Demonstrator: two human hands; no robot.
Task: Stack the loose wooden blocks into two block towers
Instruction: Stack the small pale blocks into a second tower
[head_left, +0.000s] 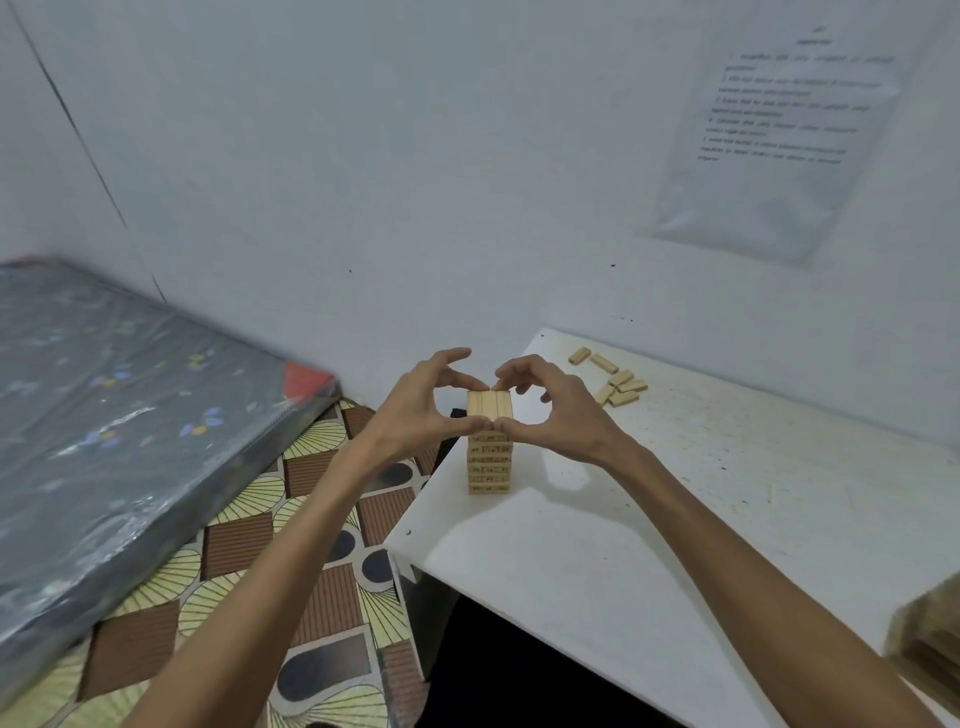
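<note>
A tower of pale wooden blocks (489, 467) stands near the left edge of the white table (649, 519), several layers high, with three blocks side by side on top. My left hand (415, 410) and my right hand (556, 410) flank the top layer, thumbs and forefingers pinching its near and far ends. Several loose blocks (615, 382) lie scattered at the table's far side. A blurred second stack of blocks (930, 649) shows at the right edge.
A white wall rises behind the table, with a printed sheet (779, 130) taped to it. Left of the table, a plastic-wrapped mattress (130, 415) lies on patterned flooring (322, 571). The table's left edge is close to the tower.
</note>
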